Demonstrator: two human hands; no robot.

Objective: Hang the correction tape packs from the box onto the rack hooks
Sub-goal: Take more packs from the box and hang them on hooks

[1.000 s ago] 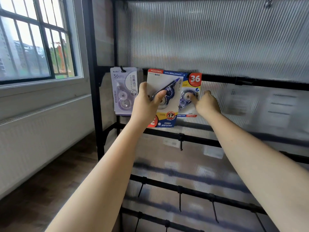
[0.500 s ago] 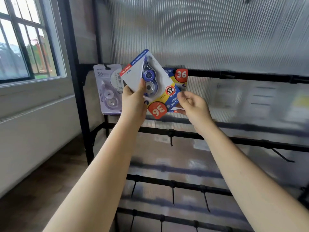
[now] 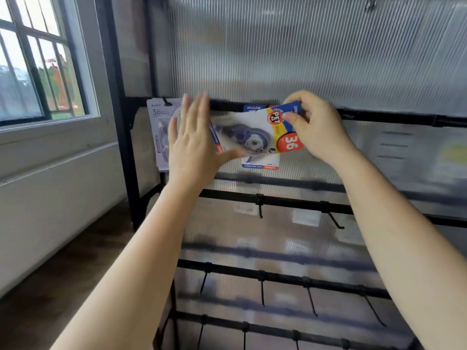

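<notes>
Pack (image 3: 249, 133) lay sideways at centre frame by the top rail (image 3: 379, 114); our right hand (image 3: 317, 127) pinched its header, left hand (image 3: 193, 145) flat-fingered beneath. Light, stiff card, we judged.

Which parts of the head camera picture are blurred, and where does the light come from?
Head view: the left hand fingertips and the held correction tape pack are motion-smeared; daylight enters by the window at left; the ribbed panel shows soft reflections; the wide lens bends the rack post.

daylit window (image 3: 38, 72) at left, white wall (image 3: 50, 198) beneath, dark wood floor (image 3: 63, 286), ribbed translucent panel (image 3: 303, 46) behind.
</notes>
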